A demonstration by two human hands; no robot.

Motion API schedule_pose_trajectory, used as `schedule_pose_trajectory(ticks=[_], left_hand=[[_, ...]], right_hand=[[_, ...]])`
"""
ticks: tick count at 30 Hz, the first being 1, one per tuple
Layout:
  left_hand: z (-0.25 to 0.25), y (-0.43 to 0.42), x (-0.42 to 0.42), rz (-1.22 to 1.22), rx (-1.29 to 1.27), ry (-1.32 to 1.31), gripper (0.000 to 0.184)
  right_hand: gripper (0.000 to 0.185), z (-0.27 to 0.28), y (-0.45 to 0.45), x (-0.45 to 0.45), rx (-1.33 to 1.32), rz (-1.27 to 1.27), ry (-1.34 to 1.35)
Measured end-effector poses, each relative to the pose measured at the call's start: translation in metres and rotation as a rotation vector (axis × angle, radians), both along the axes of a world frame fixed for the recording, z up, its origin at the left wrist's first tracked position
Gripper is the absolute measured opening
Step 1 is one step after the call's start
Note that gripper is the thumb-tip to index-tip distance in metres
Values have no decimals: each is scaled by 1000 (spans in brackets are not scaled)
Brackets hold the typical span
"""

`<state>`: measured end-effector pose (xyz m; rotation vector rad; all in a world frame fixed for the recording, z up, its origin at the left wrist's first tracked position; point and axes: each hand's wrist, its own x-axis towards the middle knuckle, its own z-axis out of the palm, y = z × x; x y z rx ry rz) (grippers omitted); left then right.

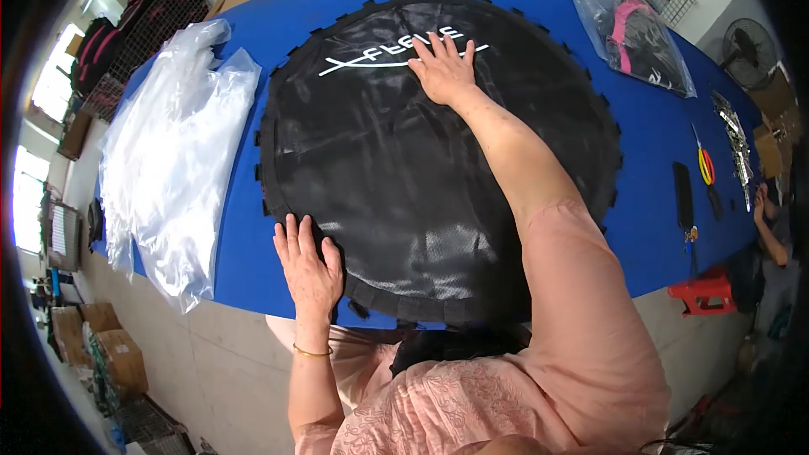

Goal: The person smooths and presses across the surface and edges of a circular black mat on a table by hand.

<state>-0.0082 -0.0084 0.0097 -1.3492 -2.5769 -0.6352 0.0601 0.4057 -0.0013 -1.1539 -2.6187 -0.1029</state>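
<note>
A large round black trampoline mat point(396, 168) lies spread on the blue table point(236, 261), with short black tabs around its edge and white lettering near the far side. My right hand point(444, 69) rests flat on the mat over part of the lettering, fingers spread. At the near left edge of the mat, my left hand point(308, 265) lies with its fingers stretched out on the border. Neither hand holds anything. My right forearm crosses the mat and hides part of its right side.
Clear plastic bags point(177, 152) are piled on the left. At the right are a bagged black and pink item point(640, 42), yellow-red handled scissors point(705, 166), a black phone-like object point(683, 195) and metal pieces point(736, 139). Beyond the right edge, another person's hand point(765, 202) shows near a red stool point(704, 292).
</note>
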Motion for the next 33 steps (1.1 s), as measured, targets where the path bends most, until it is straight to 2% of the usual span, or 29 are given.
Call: schedule_pose_trajectory(ticks=[10, 23, 28, 33], left_hand=[[-7, 0, -3, -12, 59, 34, 49], [-16, 0, -9, -4, 73, 9, 50], [-19, -1, -10, -9, 77, 24, 49], [-25, -2, -15, -3, 74, 78, 46]], right_hand=[[59, 2, -74, 63, -9, 198, -5], [60, 20, -195, 197, -10, 424, -39], [60, 20, -218, 232, -26, 420, -20], [60, 9, -215, 230, -120, 224, 101]])
